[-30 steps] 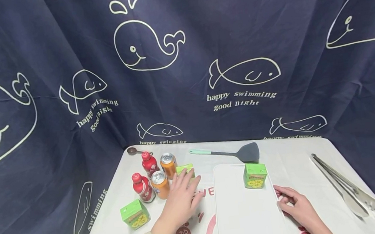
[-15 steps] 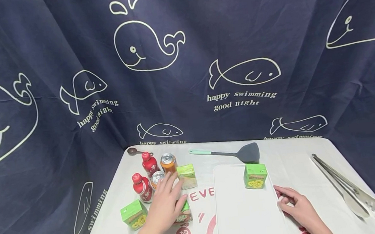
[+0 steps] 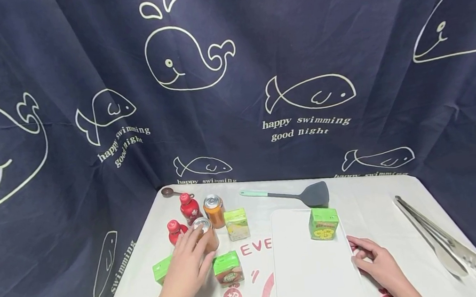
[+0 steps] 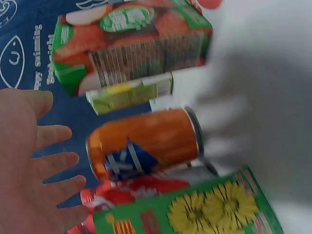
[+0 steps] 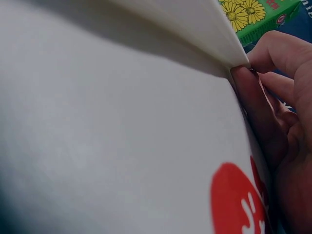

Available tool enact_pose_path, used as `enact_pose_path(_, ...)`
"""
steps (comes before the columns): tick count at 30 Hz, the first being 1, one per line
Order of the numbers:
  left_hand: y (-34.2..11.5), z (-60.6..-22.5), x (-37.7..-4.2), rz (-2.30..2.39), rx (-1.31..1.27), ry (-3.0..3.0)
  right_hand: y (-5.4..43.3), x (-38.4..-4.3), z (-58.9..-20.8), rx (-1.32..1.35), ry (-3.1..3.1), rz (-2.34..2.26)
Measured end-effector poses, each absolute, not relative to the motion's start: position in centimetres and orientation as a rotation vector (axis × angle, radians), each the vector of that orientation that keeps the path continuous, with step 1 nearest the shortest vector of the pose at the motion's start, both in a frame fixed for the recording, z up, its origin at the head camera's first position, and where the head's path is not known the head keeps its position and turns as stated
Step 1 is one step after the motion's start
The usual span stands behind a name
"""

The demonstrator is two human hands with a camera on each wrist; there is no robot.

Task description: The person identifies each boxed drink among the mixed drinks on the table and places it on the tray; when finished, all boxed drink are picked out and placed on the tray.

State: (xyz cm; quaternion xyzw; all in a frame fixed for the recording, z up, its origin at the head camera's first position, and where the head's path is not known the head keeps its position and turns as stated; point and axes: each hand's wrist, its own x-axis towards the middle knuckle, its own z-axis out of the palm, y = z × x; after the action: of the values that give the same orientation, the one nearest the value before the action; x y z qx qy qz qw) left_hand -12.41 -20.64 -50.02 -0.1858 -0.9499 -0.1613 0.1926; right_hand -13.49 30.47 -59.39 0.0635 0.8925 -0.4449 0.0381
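My left hand is among the drinks on the left, its fingers extended over the front orange can in the head view. In the left wrist view that can shows apart from the loosely spread fingers. A green drink carton with red fruit stands just right of this hand. Partly hidden behind it is a flower-printed carton. On the right, my right hand pinches the side edge of a white tray. Another flower-printed carton stands on the tray.
Two red bottles, a second orange can and a pale green carton stand close together. Behind lie a brown spoon and a spatula. Metal tongs lie at far right.
My left hand has moved left and nearer the body, from the pale green carton to the front can. The red-fruit carton has come into sight. My right hand keeps its place on the tray.
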Motion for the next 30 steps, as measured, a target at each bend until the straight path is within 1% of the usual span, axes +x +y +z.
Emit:
enact_pose_path(9,-23.2,-50.4,-11.7,-0.437,-0.497,-2.58,30.2,-13.4,-59.2,0.227,2.686,-1.424)
enact_pose_path(30,-26.7,-51.5,-9.8,-0.417,-0.373,-2.626,30.5,-13.5,-59.3,0.195,2.744,-1.345)
